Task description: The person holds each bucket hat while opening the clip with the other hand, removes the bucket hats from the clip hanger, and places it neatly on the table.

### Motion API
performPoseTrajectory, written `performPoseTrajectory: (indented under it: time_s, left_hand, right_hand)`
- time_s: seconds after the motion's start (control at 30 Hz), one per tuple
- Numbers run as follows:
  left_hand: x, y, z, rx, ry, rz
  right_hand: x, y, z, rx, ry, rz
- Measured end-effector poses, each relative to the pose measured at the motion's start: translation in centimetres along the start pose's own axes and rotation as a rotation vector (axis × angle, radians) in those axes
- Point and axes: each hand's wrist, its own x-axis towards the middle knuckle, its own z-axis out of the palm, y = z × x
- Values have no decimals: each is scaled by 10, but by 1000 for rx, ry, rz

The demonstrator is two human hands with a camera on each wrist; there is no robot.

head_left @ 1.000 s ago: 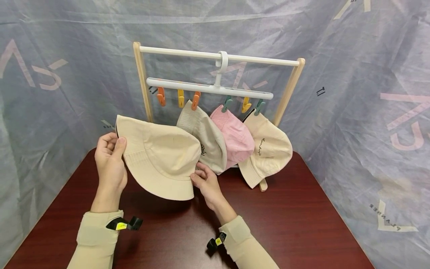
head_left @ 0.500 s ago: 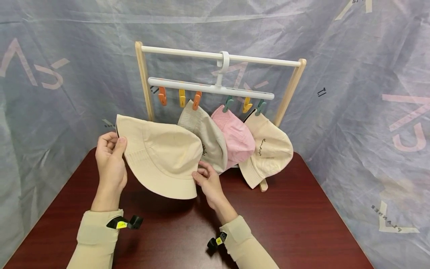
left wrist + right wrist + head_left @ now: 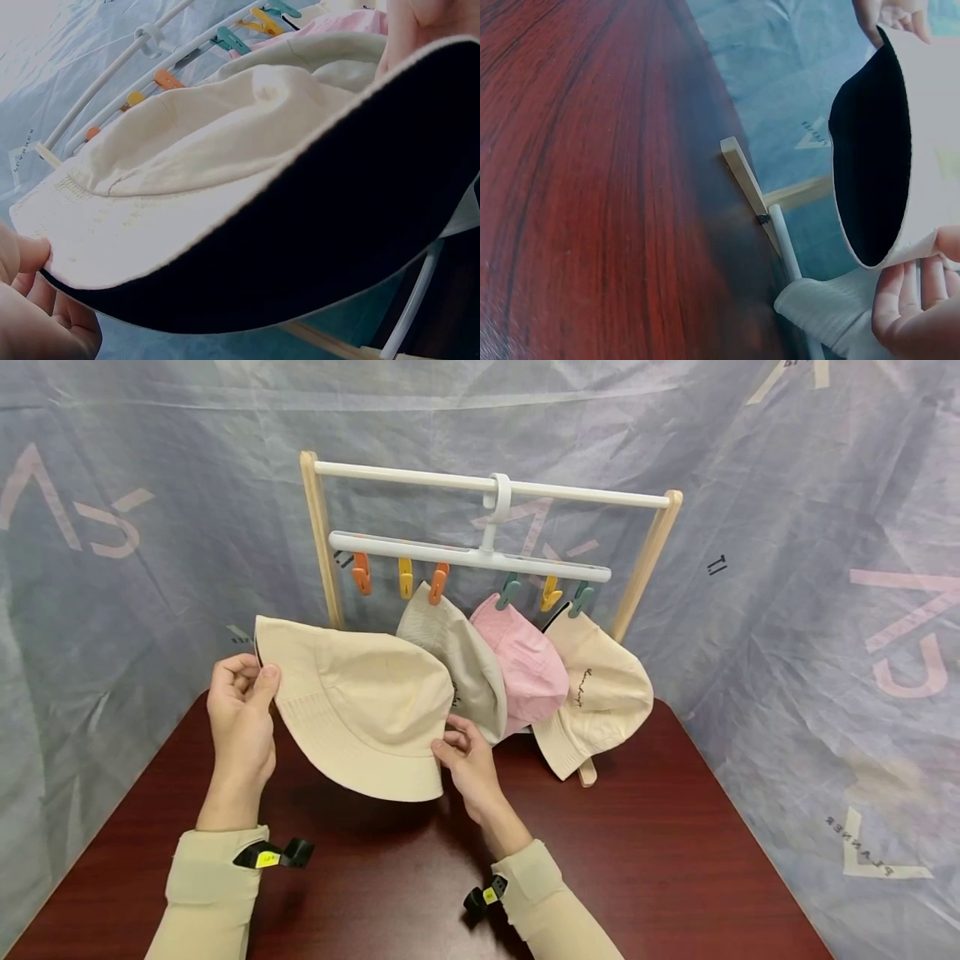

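A cream bucket hat (image 3: 375, 693) is held up off the table between both hands, its crown toward the rack. My left hand (image 3: 243, 718) pinches the brim at the left end, thumb (image 3: 31, 253) on the outer side. At the lower right of the brim, my right hand (image 3: 468, 768) pinches the edge between thumb and fingers. The hat's black lining (image 3: 300, 217) shows in the left wrist view. Behind it hang a grey-green hat (image 3: 472, 668), partly covered by the cream one, a pink hat (image 3: 528, 664) and another cream hat (image 3: 600, 689) with black script.
A wooden rack (image 3: 318, 539) with a white rail (image 3: 405, 477) stands at the back of the dark red table (image 3: 637, 860). From the rail hangs a white hanger (image 3: 465, 558) with several coloured clips. The orange clip (image 3: 362, 574) and yellow clip (image 3: 406, 578) at left hold nothing.
Both hands keep their grip on the cream hat. Its right end has risen slightly and shifted a little right with my right hand; my left hand has moved very slightly left.
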Motion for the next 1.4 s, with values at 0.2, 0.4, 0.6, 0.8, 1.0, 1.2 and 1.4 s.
performPoseTrajectory:
  time_s: [0.2,0.4,0.6,0.8,1.0,1.2,1.4]
  left_hand:
    - [2,3,-5,16,6,-2]
    - [4,5,-9,54,-3,-9]
    - [5,4,-13,76,-14,-15]
    - [9,1,-20,95,-10,-33]
    - [9,0,-31,135,-6,-66]
    - [8,0,-41,162,-25,-93]
    - [8,3,-54,217,-87,-90]
  right_hand:
    - [-1,-3,1,-16,-19,-22]
    - [-2,-4,1,-55,-24,-48]
    - [-3,-6,0,-84,-17,-59]
    - [-3,-7,0,-89,-8,-75]
    - [-4,-7,0,-95,-12,-77]
    - [-5,-9,1,-110,-21,-100]
    - [-5,-8,2,-119,-36,-110]
